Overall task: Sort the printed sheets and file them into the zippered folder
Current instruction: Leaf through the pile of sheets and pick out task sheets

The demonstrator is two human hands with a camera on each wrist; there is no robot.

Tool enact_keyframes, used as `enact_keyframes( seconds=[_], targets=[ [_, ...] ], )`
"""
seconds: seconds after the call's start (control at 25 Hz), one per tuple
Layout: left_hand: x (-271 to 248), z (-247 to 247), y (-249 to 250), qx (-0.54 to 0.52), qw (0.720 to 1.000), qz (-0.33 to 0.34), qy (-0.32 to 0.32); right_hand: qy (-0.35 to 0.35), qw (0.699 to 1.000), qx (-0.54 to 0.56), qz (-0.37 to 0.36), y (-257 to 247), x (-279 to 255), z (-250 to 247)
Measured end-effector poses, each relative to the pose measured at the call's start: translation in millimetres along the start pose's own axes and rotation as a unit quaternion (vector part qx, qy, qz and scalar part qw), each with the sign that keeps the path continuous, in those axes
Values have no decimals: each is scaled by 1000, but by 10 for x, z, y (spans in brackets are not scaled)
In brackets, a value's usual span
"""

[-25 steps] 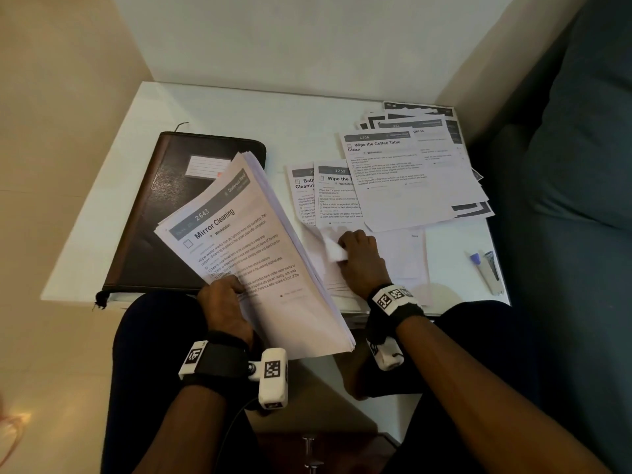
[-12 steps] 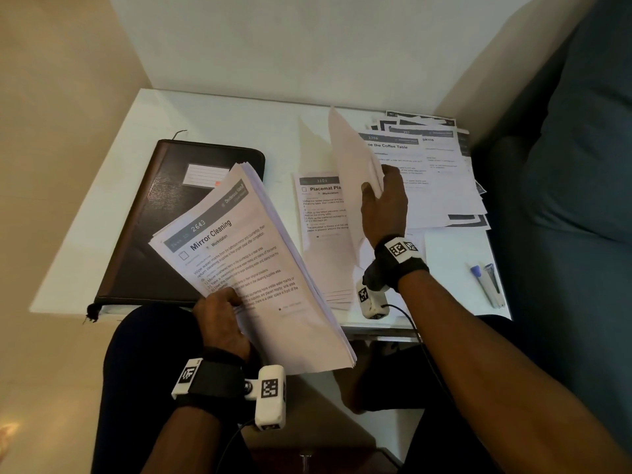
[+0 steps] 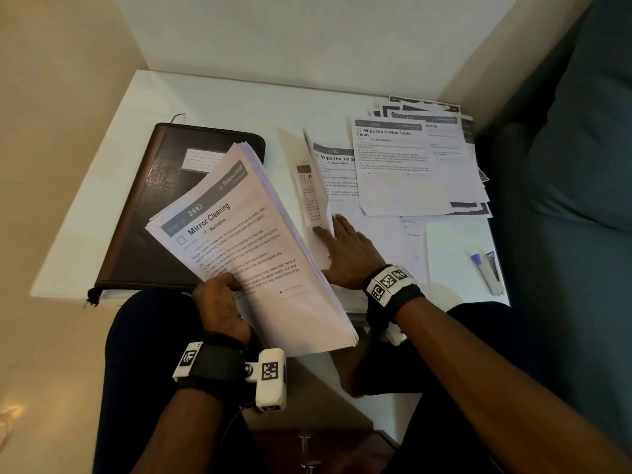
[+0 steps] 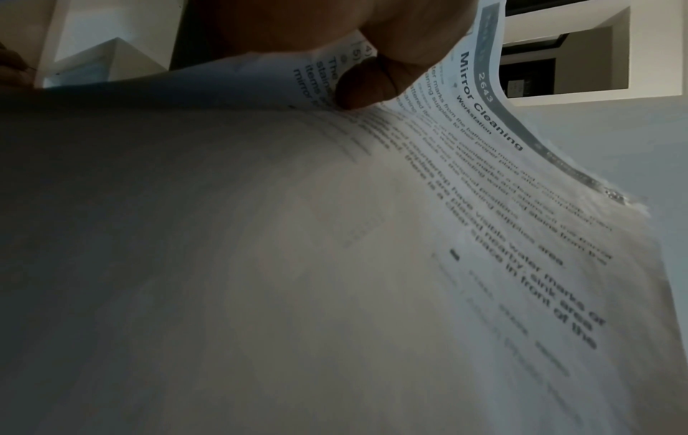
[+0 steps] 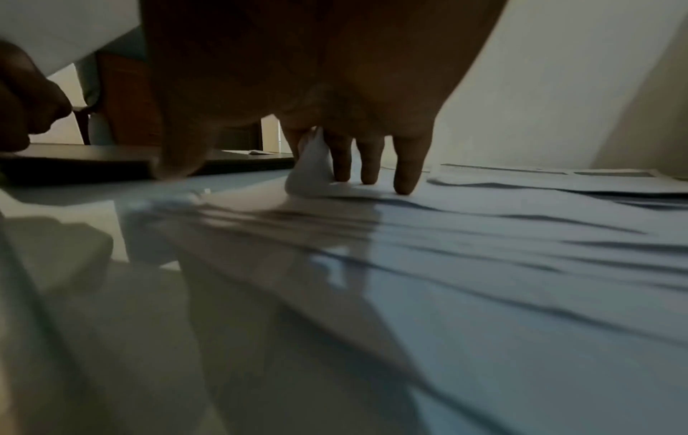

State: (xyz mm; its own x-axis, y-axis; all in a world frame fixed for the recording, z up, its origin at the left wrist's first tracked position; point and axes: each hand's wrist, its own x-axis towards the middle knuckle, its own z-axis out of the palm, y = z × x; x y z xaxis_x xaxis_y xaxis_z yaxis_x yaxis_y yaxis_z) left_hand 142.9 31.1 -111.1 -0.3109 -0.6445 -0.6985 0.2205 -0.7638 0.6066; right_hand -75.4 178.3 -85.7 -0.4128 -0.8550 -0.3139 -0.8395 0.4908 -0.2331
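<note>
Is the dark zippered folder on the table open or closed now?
Closed. The zippered folder lies flat on the table with its cover down; no sheets show inside it.

We see a white table (image 3: pixel 219 97) pushed into the corner where two pale walls (image 3: pixel 307 35) meet. On its right edge lies a small tube (image 3: pixel 478 265) with a blue cap, just beside a clear wrapper (image 3: pixel 492 271). A dark teal sofa (image 3: pixel 578 165) stands against the table's right side. Beige floor (image 3: pixel 51 131) spreads to our left. Below the near edge, a metal fitting (image 3: pixel 306 446) shows on dark wood.
</note>
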Motion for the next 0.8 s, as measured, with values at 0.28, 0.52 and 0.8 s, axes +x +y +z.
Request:
enact_keyframes(
  seconds=[0.28,0.52,0.8],
  targets=[
    [-121,96,16,59,994,86,33,11,994,109,21,215,-17,-19],
    [-77,47,29,75,993,78,34,103,971,212,41,212,-24,-179],
    [249,-177,-83,81,996,23,17,378,836,381,114,338,-174,-766]
  ],
)
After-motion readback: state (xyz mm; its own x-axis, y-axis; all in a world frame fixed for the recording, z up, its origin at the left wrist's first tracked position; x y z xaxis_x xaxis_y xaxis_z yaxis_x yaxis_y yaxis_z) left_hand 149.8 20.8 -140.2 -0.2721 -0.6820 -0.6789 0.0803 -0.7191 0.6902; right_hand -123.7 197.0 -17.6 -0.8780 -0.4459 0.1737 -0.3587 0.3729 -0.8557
